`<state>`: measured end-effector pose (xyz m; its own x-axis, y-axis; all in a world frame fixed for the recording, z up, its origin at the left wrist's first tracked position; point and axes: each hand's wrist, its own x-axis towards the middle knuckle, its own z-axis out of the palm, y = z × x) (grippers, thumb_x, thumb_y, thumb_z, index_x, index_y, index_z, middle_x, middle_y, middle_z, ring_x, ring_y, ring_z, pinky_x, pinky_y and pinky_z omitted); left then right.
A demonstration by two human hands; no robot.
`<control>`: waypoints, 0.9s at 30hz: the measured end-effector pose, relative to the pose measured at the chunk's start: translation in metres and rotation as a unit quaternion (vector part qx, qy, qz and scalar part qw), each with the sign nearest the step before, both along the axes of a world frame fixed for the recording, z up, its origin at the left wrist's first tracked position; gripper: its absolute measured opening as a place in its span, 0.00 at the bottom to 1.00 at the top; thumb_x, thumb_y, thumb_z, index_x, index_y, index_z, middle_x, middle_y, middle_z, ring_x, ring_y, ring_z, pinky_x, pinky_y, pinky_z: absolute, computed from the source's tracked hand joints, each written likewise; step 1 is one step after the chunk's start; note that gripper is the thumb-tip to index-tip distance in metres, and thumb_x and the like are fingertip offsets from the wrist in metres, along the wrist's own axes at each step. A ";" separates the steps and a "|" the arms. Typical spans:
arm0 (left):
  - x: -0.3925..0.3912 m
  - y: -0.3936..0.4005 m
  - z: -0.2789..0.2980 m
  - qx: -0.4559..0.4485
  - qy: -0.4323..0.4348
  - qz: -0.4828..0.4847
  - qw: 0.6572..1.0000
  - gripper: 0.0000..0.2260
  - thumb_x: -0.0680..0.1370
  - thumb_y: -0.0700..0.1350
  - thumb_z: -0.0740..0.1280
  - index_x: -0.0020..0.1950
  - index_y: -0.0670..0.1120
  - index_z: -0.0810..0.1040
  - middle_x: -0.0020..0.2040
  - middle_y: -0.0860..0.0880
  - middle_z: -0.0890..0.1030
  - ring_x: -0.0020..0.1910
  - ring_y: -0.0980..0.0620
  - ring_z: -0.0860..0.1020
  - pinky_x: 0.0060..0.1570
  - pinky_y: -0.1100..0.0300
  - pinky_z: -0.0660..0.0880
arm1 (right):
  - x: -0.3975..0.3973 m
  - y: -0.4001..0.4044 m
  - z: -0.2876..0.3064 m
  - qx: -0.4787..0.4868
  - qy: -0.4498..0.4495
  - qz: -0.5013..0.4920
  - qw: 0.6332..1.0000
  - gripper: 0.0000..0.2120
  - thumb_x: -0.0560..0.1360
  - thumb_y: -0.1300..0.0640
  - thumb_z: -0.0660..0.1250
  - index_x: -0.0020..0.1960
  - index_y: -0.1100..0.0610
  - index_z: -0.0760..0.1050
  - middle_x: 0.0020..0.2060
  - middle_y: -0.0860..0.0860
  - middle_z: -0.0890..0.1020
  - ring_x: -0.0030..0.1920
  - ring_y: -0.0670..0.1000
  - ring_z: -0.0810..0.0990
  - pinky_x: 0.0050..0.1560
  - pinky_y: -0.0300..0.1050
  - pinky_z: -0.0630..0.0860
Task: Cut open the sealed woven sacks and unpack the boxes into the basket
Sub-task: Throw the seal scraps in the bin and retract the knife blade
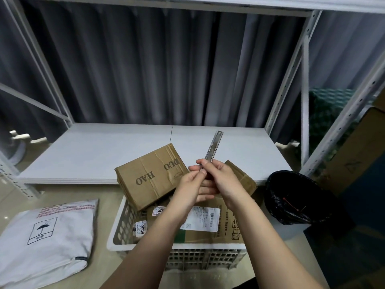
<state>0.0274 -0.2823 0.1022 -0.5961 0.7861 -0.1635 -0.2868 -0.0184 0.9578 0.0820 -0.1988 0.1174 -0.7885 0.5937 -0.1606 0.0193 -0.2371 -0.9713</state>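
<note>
1. Silver metal, a slim utility knife (214, 147) is held upright above the basket, its blade end pointing up.
2. The knife's lower end is pinched in the grip of the right hand (220, 180); the left hand (192, 187) pinches it too.
3. Brown cardboard boxes (150, 178) are piled in a white plastic lattice basket (123, 228).
4. A sealed white woven sack (48, 240) lies on the floor, left of the basket.
5. A black-lined bin (291, 197) stands at the right.

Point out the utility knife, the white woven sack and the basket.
utility knife (213, 150): head view, on the metal body above the fingers.
white woven sack (44, 243): head view, on its printed top face.
basket (119, 232): head view, on its left lattice wall.
</note>
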 end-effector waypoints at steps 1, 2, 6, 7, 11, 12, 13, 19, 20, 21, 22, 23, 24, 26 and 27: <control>0.001 0.003 -0.002 -0.007 0.008 -0.011 1.000 0.10 0.83 0.44 0.58 0.47 0.43 0.77 0.31 0.50 0.82 0.28 0.56 0.81 0.30 0.65 0.79 | 0.001 0.004 -0.002 0.016 -0.010 -0.035 0.999 0.11 0.79 0.56 0.61 0.55 0.63 0.76 0.46 0.54 0.85 0.38 0.47 0.82 0.38 0.36 0.79; 0.001 0.006 -0.004 -0.017 0.026 -0.019 0.999 0.10 0.83 0.43 0.57 0.51 0.41 0.76 0.33 0.49 0.82 0.28 0.55 0.81 0.30 0.65 0.79 | 0.001 0.009 -0.004 0.036 -0.022 -0.076 0.996 0.10 0.79 0.56 0.62 0.54 0.63 0.75 0.44 0.55 0.85 0.38 0.49 0.82 0.38 0.37 0.79; 0.004 0.017 -0.016 -0.061 0.093 0.002 0.994 0.10 0.82 0.40 0.57 0.59 0.40 0.74 0.43 0.45 0.80 0.36 0.52 0.80 0.33 0.66 0.77 | 0.008 0.042 -0.019 0.042 -0.057 -0.170 0.983 0.07 0.80 0.56 0.61 0.51 0.60 0.68 0.37 0.54 0.84 0.29 0.48 0.80 0.25 0.36 0.74; 0.004 0.022 -0.020 -0.071 0.108 0.009 0.992 0.09 0.82 0.40 0.57 0.59 0.41 0.74 0.45 0.46 0.81 0.38 0.53 0.80 0.36 0.65 0.77 | 0.012 0.054 -0.022 0.015 -0.065 -0.174 0.982 0.07 0.81 0.56 0.59 0.48 0.59 0.69 0.35 0.53 0.83 0.26 0.47 0.79 0.22 0.35 0.70; 0.002 0.057 -0.029 -0.105 0.214 -0.015 0.971 0.09 0.81 0.39 0.60 0.58 0.47 0.77 0.55 0.48 0.81 0.52 0.53 0.80 0.52 0.61 0.75 | 0.032 0.104 -0.031 -0.148 -0.064 -0.189 0.969 0.18 0.82 0.57 0.55 0.38 0.61 0.75 0.31 0.50 0.76 0.23 0.45 0.66 0.17 0.32 0.56; 0.002 0.069 -0.029 -0.110 0.250 -0.025 0.962 0.10 0.81 0.40 0.60 0.59 0.47 0.77 0.57 0.49 0.81 0.56 0.53 0.79 0.56 0.61 0.74 | 0.036 0.118 -0.033 -0.167 -0.058 -0.192 0.965 0.18 0.81 0.59 0.54 0.38 0.62 0.75 0.33 0.51 0.76 0.22 0.44 0.65 0.17 0.32 0.55; 0.002 0.083 -0.028 -0.116 0.293 -0.031 0.949 0.11 0.81 0.41 0.60 0.61 0.47 0.76 0.59 0.50 0.80 0.58 0.54 0.78 0.59 0.61 0.73 | 0.039 0.132 -0.036 -0.171 -0.058 -0.194 0.964 0.17 0.81 0.61 0.53 0.40 0.63 0.75 0.36 0.53 0.77 0.22 0.44 0.65 0.17 0.32 0.55; -0.004 0.165 -0.042 -0.191 0.527 -0.118 0.820 0.19 0.81 0.45 0.58 0.72 0.48 0.67 0.71 0.49 0.69 0.70 0.50 0.68 0.68 0.58 0.64 | 0.036 0.205 -0.069 -0.084 -0.158 -0.208 0.962 0.10 0.82 0.56 0.53 0.46 0.57 0.70 0.39 0.49 0.84 0.30 0.45 0.73 0.21 0.35 0.56; -0.006 0.177 -0.049 -0.202 0.553 -0.135 0.797 0.20 0.81 0.46 0.58 0.73 0.48 0.65 0.72 0.49 0.68 0.70 0.49 0.67 0.68 0.57 0.64 | 0.032 0.218 -0.079 -0.066 -0.180 -0.215 0.958 0.09 0.82 0.54 0.54 0.46 0.56 0.69 0.35 0.48 0.84 0.30 0.45 0.74 0.22 0.35 0.57; -0.010 0.188 -0.056 -0.213 0.574 -0.150 0.776 0.21 0.81 0.46 0.58 0.74 0.48 0.64 0.73 0.49 0.67 0.71 0.49 0.66 0.69 0.57 0.63 | 0.029 0.229 -0.091 -0.050 -0.199 -0.223 0.953 0.10 0.81 0.53 0.56 0.44 0.56 0.70 0.32 0.48 0.82 0.29 0.45 0.73 0.22 0.35 0.58; -0.013 0.199 -0.063 -0.223 0.585 -0.165 0.762 0.21 0.81 0.47 0.57 0.74 0.49 0.63 0.74 0.49 0.67 0.72 0.49 0.65 0.69 0.57 0.62 | 0.025 0.239 -0.103 -0.042 -0.211 -0.232 0.949 0.11 0.80 0.52 0.58 0.42 0.56 0.70 0.30 0.48 0.80 0.27 0.45 0.71 0.22 0.34 0.58; -0.017 0.209 -0.069 -0.231 0.587 -0.178 0.755 0.21 0.81 0.49 0.57 0.75 0.49 0.63 0.74 0.49 0.66 0.72 0.49 0.64 0.70 0.57 0.60 | 0.022 0.249 -0.115 -0.040 -0.215 -0.239 0.946 0.12 0.79 0.52 0.59 0.40 0.57 0.71 0.29 0.49 0.77 0.24 0.45 0.68 0.20 0.33 0.58; -0.020 0.217 -0.074 -0.239 0.584 -0.187 0.753 0.21 0.81 0.49 0.57 0.75 0.49 0.62 0.74 0.50 0.65 0.73 0.49 0.63 0.70 0.57 0.59 | 0.019 0.256 -0.127 -0.041 -0.218 -0.244 0.944 0.12 0.79 0.53 0.60 0.39 0.57 0.71 0.28 0.49 0.73 0.22 0.45 0.65 0.19 0.33 0.57; -0.029 0.234 -0.084 -0.248 0.578 -0.192 0.753 0.21 0.81 0.51 0.56 0.75 0.49 0.62 0.75 0.51 0.65 0.73 0.50 0.63 0.71 0.57 0.58 | 0.011 0.273 -0.153 -0.034 -0.231 -0.238 0.943 0.13 0.79 0.55 0.59 0.37 0.57 0.72 0.27 0.49 0.69 0.21 0.45 0.61 0.19 0.34 0.57; -0.033 0.241 -0.089 -0.249 0.575 -0.190 0.756 0.21 0.81 0.51 0.56 0.75 0.50 0.63 0.75 0.51 0.66 0.73 0.50 0.63 0.71 0.56 0.58 | 0.008 0.281 -0.167 -0.028 -0.240 -0.226 0.944 0.14 0.79 0.57 0.58 0.36 0.57 0.71 0.27 0.50 0.68 0.22 0.46 0.61 0.20 0.35 0.57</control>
<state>-0.0061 -0.0417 0.0131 -0.3144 0.9484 -0.0409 0.8473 0.2998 0.4383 0.0899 0.0826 -0.0499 -0.2849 0.8325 -0.4752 0.3385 -0.3764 -0.8624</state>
